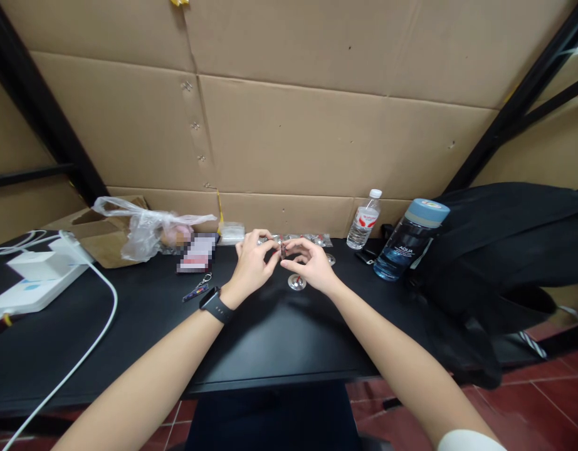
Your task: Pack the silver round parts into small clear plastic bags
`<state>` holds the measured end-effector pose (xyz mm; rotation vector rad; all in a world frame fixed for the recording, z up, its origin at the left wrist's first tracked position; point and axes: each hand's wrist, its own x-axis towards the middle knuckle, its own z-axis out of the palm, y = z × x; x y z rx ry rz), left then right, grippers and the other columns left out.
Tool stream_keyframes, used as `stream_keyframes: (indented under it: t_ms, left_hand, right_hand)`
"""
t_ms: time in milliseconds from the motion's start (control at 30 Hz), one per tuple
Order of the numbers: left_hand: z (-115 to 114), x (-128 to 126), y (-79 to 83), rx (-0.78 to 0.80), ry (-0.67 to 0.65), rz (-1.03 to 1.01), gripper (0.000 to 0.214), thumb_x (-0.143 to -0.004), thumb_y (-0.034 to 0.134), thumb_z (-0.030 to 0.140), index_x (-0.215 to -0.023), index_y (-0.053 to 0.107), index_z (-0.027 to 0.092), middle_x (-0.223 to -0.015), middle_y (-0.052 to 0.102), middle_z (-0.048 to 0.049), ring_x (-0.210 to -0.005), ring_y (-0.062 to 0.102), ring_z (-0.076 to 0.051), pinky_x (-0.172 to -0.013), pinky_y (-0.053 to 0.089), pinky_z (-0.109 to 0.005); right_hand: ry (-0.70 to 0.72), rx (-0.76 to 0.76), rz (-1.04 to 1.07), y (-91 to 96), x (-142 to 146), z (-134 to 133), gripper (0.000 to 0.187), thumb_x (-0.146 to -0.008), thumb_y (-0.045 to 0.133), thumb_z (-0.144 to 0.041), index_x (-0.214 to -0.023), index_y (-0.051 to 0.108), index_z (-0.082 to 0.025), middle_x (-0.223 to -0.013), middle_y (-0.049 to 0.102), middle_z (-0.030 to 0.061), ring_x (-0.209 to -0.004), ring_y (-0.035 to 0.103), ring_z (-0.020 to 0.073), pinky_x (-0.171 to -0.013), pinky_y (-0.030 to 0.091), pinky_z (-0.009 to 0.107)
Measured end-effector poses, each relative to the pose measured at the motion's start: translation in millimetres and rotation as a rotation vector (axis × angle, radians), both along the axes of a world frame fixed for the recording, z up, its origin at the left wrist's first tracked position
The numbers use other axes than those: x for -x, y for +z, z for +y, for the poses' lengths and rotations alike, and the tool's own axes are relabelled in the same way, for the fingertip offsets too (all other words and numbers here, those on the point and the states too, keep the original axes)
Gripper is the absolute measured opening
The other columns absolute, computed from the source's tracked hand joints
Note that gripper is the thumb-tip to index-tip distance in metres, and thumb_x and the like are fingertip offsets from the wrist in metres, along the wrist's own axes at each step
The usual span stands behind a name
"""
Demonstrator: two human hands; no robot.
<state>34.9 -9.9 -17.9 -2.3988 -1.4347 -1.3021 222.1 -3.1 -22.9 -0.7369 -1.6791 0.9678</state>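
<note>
My left hand (256,260), with a dark watch (216,305) on its wrist, pinches a small shiny disc (283,250) between thumb and fingers. From the other side my right hand (312,263) closes its thumb and fingertips on the same disc. It is tilted nearly edge-on, so its face cannot be made out. Just below the right hand a round silvery disc (297,282) with a red mark lies flat on the black table (279,344). Another round disc (331,259) is partly hidden by the right hand. Behind the hands runs a row of small clear-wrapped pieces (321,240).
To the left are a phone (196,254), a keychain (195,292), a plastic bag (145,228), a cardboard box (105,241) and a white power strip (39,288) with a cable. A water bottle (363,222), a blue-lidded bottle (404,244) and a black bag (496,257) stand right.
</note>
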Motion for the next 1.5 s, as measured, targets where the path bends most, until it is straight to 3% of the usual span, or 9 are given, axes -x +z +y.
stream_keyframes:
  t_ms: [200,433,533,733,967,1133,1333,1433,1500]
  left_hand:
    - [-1.4,0.3,-1.3,-0.071,-0.015,0.043,0.014,-0.094,0.058,0.027,-0.102,0.070,0.024,-0.125,0.056,-0.0092,-0.120,0.049,-0.028,-0.098,0.035,-0.044]
    - [-2.6,1.7,-0.8,-0.127,0.000,0.081,0.016,-0.097,0.056,0.030,-0.103,0.070,0.025,-0.125,0.057,-0.0105,-0.121,0.049,-0.029,-0.099,0.034,-0.045]
    - [-2.4,2.1,0.7,-0.130,0.016,0.077,0.015,-0.096,0.058,0.032,-0.100,0.071,0.025,-0.125,0.058,-0.0101,-0.121,0.049,-0.029,-0.100,0.033,-0.046]
    - [0.5,0.8,-2.7,-0.101,0.002,0.067,0.012,-0.093,0.062,0.032,-0.094,0.072,0.025,-0.124,0.058,-0.0093,-0.121,0.048,-0.030,-0.099,0.034,-0.047]
    - [-1.5,-1.4,-0.3,-0.024,-0.032,0.031,0.018,-0.097,0.052,0.028,-0.106,0.067,0.025,-0.124,0.059,-0.0080,-0.119,0.051,-0.026,-0.099,0.035,-0.043]
    - [0.7,0.6,-4.3,0.064,-0.136,0.138,0.019,-0.092,0.060,0.037,-0.105,0.070,0.028,-0.128,0.060,-0.0058,-0.124,0.047,-0.028,-0.101,0.034,-0.045]
    - [10.5,2.2,-19.3,0.146,-0.185,0.201,0.015,-0.090,0.065,0.038,-0.095,0.074,0.029,-0.121,0.064,-0.0038,-0.120,0.047,-0.028,-0.097,0.035,-0.045]
    - [11.8,3.4,-19.8,0.163,-0.181,0.207,0.013,-0.090,0.064,0.037,-0.089,0.074,0.028,-0.111,0.066,-0.0039,-0.114,0.050,-0.027,-0.093,0.034,-0.043]
    - [11.4,3.5,-19.1,0.193,-0.185,0.233,0.013,-0.089,0.064,0.034,-0.087,0.073,0.026,-0.103,0.068,-0.0045,-0.108,0.052,-0.026,-0.091,0.033,-0.043]
  right_hand:
    - [-0.005,0.027,0.037,-1.0,1.3,0.1,0.037,-0.070,0.085,-0.037,-0.095,0.062,-0.022,-0.120,0.067,0.0078,-0.097,0.070,0.0200,-0.074,0.057,0.029]
    - [0.050,0.121,0.129,-3.4,3.9,-1.0,0.037,-0.070,0.086,-0.036,-0.094,0.061,-0.022,-0.123,0.067,0.0061,-0.100,0.071,0.0200,-0.093,0.058,0.036]
    - [0.038,0.110,0.083,-1.7,1.8,1.2,0.034,-0.073,0.083,-0.040,-0.094,0.063,-0.021,-0.117,0.067,0.0053,-0.097,0.070,0.0196,-0.089,0.058,0.035]
    - [-0.087,-0.105,-0.243,3.2,-8.9,6.3,0.025,-0.092,0.063,-0.045,-0.089,0.067,-0.021,-0.114,0.064,0.0080,-0.103,0.062,0.0213,-0.072,0.054,0.030]
    - [-0.177,-0.300,-0.481,1.5,-13.9,5.3,0.011,-0.093,0.061,-0.030,-0.088,0.065,-0.021,-0.119,0.061,0.0092,-0.115,0.056,0.0241,-0.093,0.049,0.040]
    - [-0.167,-0.353,-0.594,2.9,-18.2,4.7,0.008,-0.092,0.062,-0.026,-0.086,0.066,-0.022,-0.122,0.059,0.0087,-0.121,0.052,0.0263,-0.109,0.037,0.049]
    - [-0.131,-0.333,-0.639,6.3,-23.1,5.5,0.010,-0.093,0.062,-0.028,-0.086,0.066,-0.021,-0.118,0.061,0.0079,-0.115,0.056,0.0246,-0.103,0.041,0.044]
    - [-0.062,-0.296,-0.722,8.8,-30.0,5.2,0.011,-0.091,0.065,-0.031,-0.096,0.066,-0.022,-0.100,0.065,0.0048,-0.093,0.061,0.0194,-0.085,0.047,0.033]
    - [-0.027,-0.256,-0.823,9.6,-36.0,5.8,0.025,-0.084,0.073,-0.032,-0.105,0.066,-0.022,-0.092,0.066,0.0025,-0.081,0.060,0.0172,-0.073,0.045,0.028]
